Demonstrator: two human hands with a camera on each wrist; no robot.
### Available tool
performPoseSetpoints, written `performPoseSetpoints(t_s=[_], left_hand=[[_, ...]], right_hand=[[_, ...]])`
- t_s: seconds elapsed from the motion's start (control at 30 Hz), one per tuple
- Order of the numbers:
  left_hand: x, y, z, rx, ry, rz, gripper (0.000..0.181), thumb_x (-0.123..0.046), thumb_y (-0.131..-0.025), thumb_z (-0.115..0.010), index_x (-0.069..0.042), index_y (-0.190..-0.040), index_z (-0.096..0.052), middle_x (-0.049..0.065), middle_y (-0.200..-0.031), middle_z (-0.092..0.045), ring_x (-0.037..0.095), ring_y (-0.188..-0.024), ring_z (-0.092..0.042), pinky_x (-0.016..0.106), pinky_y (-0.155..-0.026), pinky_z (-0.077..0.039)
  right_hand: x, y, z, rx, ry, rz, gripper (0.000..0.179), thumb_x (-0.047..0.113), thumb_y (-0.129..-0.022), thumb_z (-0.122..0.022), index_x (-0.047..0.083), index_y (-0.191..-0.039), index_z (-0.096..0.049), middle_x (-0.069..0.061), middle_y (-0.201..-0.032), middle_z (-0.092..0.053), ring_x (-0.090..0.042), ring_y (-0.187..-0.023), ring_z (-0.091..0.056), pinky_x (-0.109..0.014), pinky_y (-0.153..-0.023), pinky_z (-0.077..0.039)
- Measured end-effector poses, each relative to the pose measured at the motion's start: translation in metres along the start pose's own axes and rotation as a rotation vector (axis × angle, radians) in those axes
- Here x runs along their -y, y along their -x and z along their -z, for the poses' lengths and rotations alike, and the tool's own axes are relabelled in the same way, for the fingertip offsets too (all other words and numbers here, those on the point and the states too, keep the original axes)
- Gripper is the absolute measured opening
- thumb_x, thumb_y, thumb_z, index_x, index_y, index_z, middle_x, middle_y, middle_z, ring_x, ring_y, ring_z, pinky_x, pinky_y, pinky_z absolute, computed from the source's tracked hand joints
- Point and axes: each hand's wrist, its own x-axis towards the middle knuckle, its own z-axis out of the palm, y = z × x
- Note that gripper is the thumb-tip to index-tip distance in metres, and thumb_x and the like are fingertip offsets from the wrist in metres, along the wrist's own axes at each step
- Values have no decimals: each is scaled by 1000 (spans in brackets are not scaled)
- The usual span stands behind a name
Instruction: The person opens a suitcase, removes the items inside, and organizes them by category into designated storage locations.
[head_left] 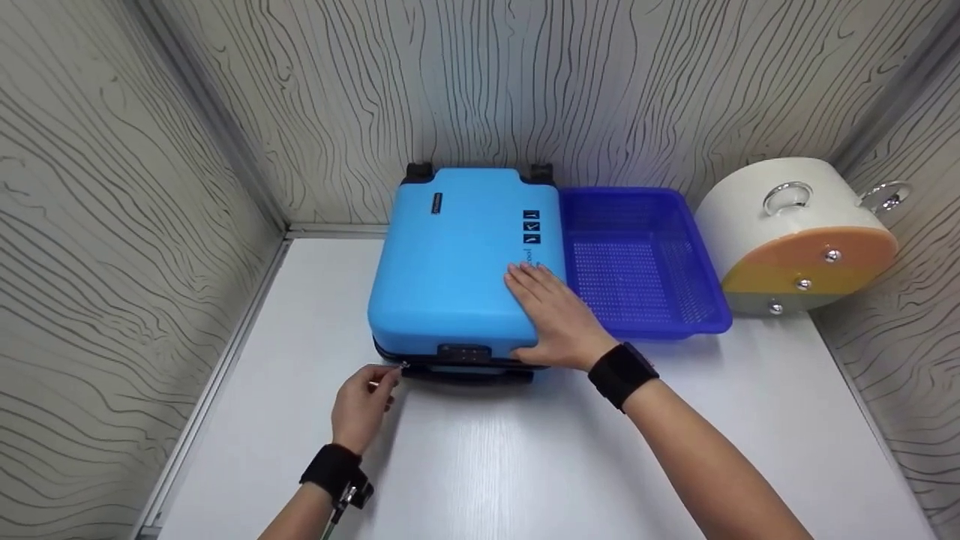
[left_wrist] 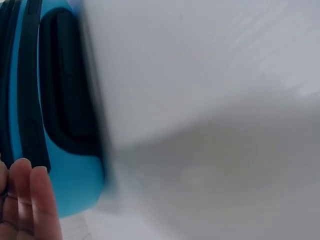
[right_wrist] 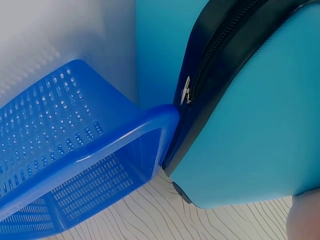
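A light blue hard-shell suitcase lies flat on the white table, its wheels toward the back wall. My left hand is at its front left corner, thumb and forefinger pinching a small metal zipper pull on the black zipper band. In the left wrist view, fingertips lie beside the dark side handle. My right hand rests with extended fingers on the lid near the front right corner. Another zipper pull hangs from the zipper track in the right wrist view.
Against the suitcase's right side stands a blue perforated plastic basket. Further right is a rounded white container with a striped orange, yellow and green front and silver knobs. Wood-patterned panels enclose the white table.
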Motion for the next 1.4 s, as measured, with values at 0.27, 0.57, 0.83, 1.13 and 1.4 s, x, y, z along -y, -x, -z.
performPoseSetpoints(t_s=[0.27, 0.57, 0.83, 1.13, 1.4], left_hand=[[10, -12, 17, -86, 21, 45, 14, -22, -100, -69, -10, -104, -76, 6, -92, -72, 16, -68, -67, 26, -60, -56], [13, -25, 26, -100, 62, 71, 17, -22, -100, -69, -7, -106, -75, 6, -93, -71, 20, -73, -68, 27, -63, -58], [14, -48, 32, -98, 80, 111, 21, -22, -101, -67, -4, -110, -74, 10, -98, -72, 21, -78, -68, 27, -66, -59], [7, -76, 35, -53, 100, 142, 25, -22, -103, -65, -1, -113, -73, 15, -101, -72, 32, -89, -70, 30, -71, -59], [-3, -100, 41, 11, 15, 135, 26, -21, -104, -63, 1, -113, -73, 16, -104, -73, 27, -90, -70, 32, -75, -56]], right_hand=[[-1, 0, 1, -5, -2, 1, 115, 55, -79, -82, 4, -163, -20, -13, -169, -18, -26, -156, -11, -40, -125, -6], [-1, -1, -2, -24, 5, 6, 115, 55, -78, -82, 3, -162, -23, -14, -168, -20, -28, -156, -14, -43, -125, -10], [-1, 0, -3, -21, -1, 1, 116, 55, -78, -82, 4, -163, -22, -12, -168, -20, -27, -156, -14, -42, -125, -9], [-3, 1, -2, -34, 10, 25, 115, 53, -78, -83, 3, -162, -24, -14, -168, -22, -28, -155, -15, -42, -125, -9], [0, -1, -2, -19, 19, 3, 116, 55, -77, -82, 4, -162, -23, -12, -168, -21, -27, -156, -14, -42, -125, -9]])
